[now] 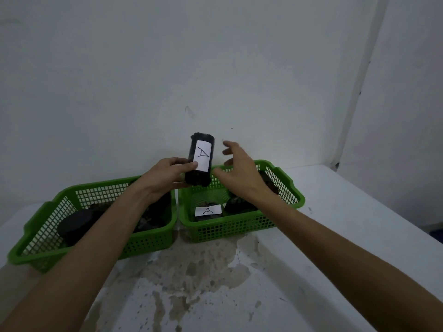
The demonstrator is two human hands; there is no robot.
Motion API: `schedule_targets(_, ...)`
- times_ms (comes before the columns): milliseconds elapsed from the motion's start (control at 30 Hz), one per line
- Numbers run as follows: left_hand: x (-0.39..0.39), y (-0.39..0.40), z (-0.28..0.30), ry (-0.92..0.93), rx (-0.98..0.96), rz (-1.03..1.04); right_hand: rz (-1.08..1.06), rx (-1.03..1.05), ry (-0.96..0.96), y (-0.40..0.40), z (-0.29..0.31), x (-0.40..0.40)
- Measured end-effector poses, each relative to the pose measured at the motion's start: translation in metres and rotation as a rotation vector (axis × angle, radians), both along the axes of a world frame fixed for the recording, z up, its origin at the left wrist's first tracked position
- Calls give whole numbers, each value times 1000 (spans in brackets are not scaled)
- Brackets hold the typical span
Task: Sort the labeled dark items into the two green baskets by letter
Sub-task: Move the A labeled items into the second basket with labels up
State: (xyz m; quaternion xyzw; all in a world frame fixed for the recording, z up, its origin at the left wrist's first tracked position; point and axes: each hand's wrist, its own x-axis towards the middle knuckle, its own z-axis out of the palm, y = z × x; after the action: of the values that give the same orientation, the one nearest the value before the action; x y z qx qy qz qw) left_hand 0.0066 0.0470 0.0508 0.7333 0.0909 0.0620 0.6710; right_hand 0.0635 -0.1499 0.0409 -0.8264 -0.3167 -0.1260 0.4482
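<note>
Centre of the frame: the left hand (165, 174) holds a dark roll (199, 159) upright above the gap between two green baskets, its grip closed around the roll's lower half with the thumb pressed on a white label (202, 155) marked "A". The right hand (239, 170) hovers just to the right of the roll, fingers spread and its grip wide open, holding nothing and not touching the roll. Lower left: the left basket (148, 243) on the white bench (335, 236) contains several dark items, partly hidden by the left forearm; no letter can be read on them. Right of centre: the right basket (239, 228), just beside the first, holds dark items, one near its front wall bearing a white label (208, 210) marked "A". A stained, worn patch (191, 267) spreads over the bench in front of the baskets.
</note>
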Motion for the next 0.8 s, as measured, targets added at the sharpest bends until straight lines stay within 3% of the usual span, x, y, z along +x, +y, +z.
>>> schedule_targets(133,7,-7,-10,17,-116,24,92,44,132,12,-12,-7)
schedule_targets(367,21,3,-22,68,-122,15,-11,39,243,40,-29,26)
schedule_targets(433,26,10,-29,64,50,74,-7,-36,230,46,-31,41)
schedule_targets(533,32,29,-43,-64,672,232,49,-275,145,50,-29,66)
schedule_targets(600,36,39,-52,-149,963,263,93,-485,88,53,-29,83)
schedule_targets(800,54,49,-67,-108,1269,139,168,-861,65,78,-46,121)
